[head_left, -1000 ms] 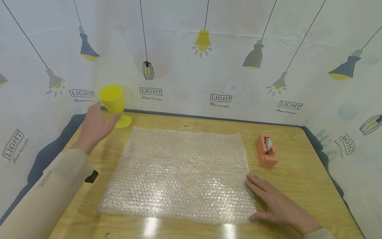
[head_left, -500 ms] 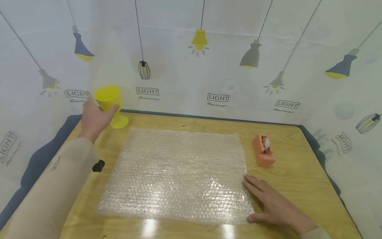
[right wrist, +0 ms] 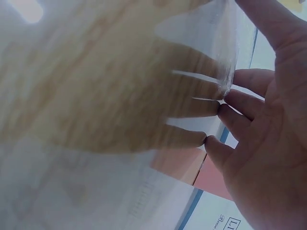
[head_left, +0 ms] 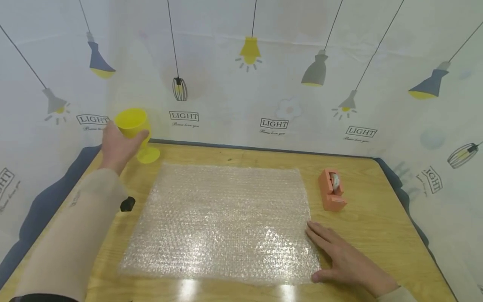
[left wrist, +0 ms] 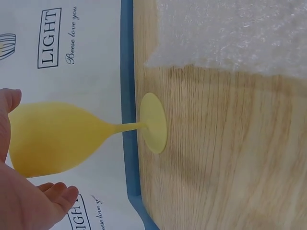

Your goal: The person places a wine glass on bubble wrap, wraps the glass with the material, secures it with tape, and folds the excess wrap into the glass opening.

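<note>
A yellow goblet (head_left: 149, 155) stands upright on the table at the back left. My left hand (head_left: 120, 144) is around its bowl, the thumb overlapping the near side. In the left wrist view, the fingers (left wrist: 64, 199) are spread beside the goblet's bowl (left wrist: 57, 139), a gap showing between them. A sheet of bubble wrap (head_left: 222, 218) lies flat across the middle. Along its right edge rests my right hand (head_left: 345, 260), fingers extended and thumb at the near corner. The right wrist view shows the fingertips (right wrist: 225, 112) down on the tabletop, which mirrors them.
An orange tape dispenser (head_left: 332, 191) with a roll of tape stands right of the bubble wrap. A small black object (head_left: 127, 204) shows beside the left sleeve. Behind the wooden table (head_left: 377, 218) hangs a white curtain (head_left: 215, 54) printed with lamps.
My left hand has moved up and closer around the goblet's bowl; the goblet keeps its place beside the bubble wrap. My right hand stays put. The head view has shifted slightly.
</note>
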`<state>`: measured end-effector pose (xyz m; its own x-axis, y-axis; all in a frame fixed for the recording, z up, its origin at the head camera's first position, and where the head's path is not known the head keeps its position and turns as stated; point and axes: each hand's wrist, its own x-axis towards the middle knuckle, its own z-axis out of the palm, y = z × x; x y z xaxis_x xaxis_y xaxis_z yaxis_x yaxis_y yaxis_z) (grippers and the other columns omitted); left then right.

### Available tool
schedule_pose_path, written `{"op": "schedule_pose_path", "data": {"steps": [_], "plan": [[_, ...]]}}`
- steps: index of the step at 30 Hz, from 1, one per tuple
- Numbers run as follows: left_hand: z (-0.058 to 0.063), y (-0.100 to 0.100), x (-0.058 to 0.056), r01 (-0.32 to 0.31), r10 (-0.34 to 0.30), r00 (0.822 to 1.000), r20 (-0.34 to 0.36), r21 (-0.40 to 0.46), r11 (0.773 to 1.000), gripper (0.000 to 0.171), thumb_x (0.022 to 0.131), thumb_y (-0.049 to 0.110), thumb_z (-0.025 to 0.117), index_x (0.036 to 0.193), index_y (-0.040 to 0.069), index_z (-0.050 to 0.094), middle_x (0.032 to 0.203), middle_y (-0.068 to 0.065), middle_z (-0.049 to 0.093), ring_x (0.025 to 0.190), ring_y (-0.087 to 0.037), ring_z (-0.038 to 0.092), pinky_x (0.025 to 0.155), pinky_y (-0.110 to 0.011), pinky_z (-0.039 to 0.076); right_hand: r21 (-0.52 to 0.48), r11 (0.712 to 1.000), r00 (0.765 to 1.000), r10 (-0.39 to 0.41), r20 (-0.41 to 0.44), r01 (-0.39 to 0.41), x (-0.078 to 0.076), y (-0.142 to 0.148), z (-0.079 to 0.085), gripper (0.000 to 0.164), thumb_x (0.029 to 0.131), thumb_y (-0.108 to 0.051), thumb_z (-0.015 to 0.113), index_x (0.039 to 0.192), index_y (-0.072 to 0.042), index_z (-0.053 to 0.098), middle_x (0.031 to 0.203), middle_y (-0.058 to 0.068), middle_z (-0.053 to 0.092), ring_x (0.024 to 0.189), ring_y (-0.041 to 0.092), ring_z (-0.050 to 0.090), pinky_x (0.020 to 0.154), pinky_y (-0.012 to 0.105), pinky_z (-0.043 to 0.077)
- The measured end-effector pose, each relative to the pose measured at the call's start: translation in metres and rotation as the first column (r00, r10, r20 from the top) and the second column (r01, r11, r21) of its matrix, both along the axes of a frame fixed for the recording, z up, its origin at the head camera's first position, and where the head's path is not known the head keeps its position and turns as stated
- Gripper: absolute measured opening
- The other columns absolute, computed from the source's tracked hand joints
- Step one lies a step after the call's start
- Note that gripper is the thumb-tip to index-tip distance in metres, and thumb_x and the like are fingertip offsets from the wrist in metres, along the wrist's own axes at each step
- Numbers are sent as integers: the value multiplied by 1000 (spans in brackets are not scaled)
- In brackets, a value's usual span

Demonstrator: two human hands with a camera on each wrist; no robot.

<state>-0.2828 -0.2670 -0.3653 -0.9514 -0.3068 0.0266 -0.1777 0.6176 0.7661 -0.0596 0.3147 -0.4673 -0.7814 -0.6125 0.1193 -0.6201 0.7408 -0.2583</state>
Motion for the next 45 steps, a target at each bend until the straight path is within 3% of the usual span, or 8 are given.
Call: {"op": "schedule_pose_path", "data": {"steps": [4,8,11,33,36,40,43,45], "plan": [[-1,2,-2,-33,33,999,9,15,999,111,92,58,66,163,1,3,164,-26,22,148,-45,29,122,-60,28,17,1000,1000,-14,1,14,1,-2,2,105,79,-70,73,155,-3,45,163,15,38,141,40,45,120,12,15],[0,2,-5,-56,55,998,13,39,998,111,94,53,67,163,2,-3,167,-25,16,152,-43,23,125,-57,24,38,999,1000,-25,-1,25,1,-4,3,105,78,-71,73,155,-5,46,163,13,39,141,38,46,112,38,46],[-2,2,-10,-57,56,998,10,49,997,108,95,50,66,163,2,-3,168,-25,16,153,-42,22,126,-56,22,39,999,1000,-26,7,26,1,-4,3,105,77,-71,73,154,-4,46,163,14,39,140,39,46,103,53,52],[5,9,-2,-4,6,999,-37,61,998,94,95,46,69,160,6,14,160,-20,32,145,-38,37,121,-55,33,27,999,999,-34,37,33,0,-3,3,107,77,-73,71,154,-3,46,163,14,38,140,43,46,105,59,45],[10,12,2,18,-15,999,-43,53,998,96,94,50,70,161,7,15,160,-20,33,144,-38,38,121,-55,33,15,999,998,-35,43,35,0,-2,3,107,77,-73,72,154,-4,46,163,14,38,140,43,45,114,44,40],[16,17,9,51,-49,998,-47,39,998,98,94,55,69,161,8,16,159,-19,35,143,-38,39,119,-57,35,10,999,998,-50,50,49,1,-1,3,106,77,-72,72,155,-6,45,164,13,38,141,41,44,117,17,17],[20,21,16,83,-81,995,-62,35,996,98,93,56,69,160,8,17,158,-19,36,141,-38,41,118,-58,36,17,999,998,-50,44,50,1,-1,3,106,77,-72,72,155,-6,45,164,12,38,141,41,44,116,16,14],[22,24,21,104,-101,992,-77,33,994,97,93,55,70,160,7,18,157,-20,37,140,-38,42,117,-58,37,25,998,998,-52,42,51,1,-1,3,106,77,-72,72,155,-6,45,164,12,38,141,40,44,117,23,24]]}}
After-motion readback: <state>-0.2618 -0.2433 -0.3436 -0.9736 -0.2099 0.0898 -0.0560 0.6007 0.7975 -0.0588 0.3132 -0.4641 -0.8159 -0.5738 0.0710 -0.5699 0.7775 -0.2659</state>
